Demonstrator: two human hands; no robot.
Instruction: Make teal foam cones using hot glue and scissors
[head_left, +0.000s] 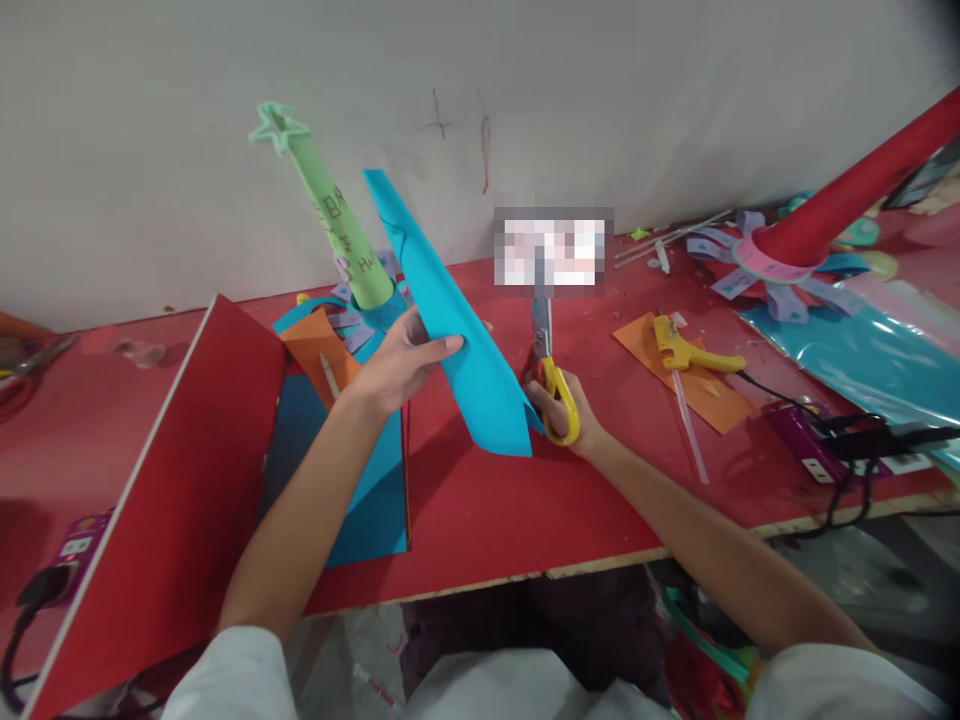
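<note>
A sheet of blue paper rolled into a cone (469,350) is held up at a slant over the table, its narrow end pointing up and left. My left hand (409,362) grips it about halfway along, thumb across the front and the other fingers behind. Close to its wide lower end, my right hand (566,405) has its fingers through the handles of a pair of scissors (559,395) with yellow and red on the grips. The blades point upward and look closed or nearly so. Behind the cone stands a green paper tube (337,220) topped by a star.
A red divider board (172,480) rises at left beside blue sheets (367,500). At right lie a yellow glue gun (686,350), orange paper (724,400), a purple power strip (806,440) with black cords, and a red paper cone (862,190).
</note>
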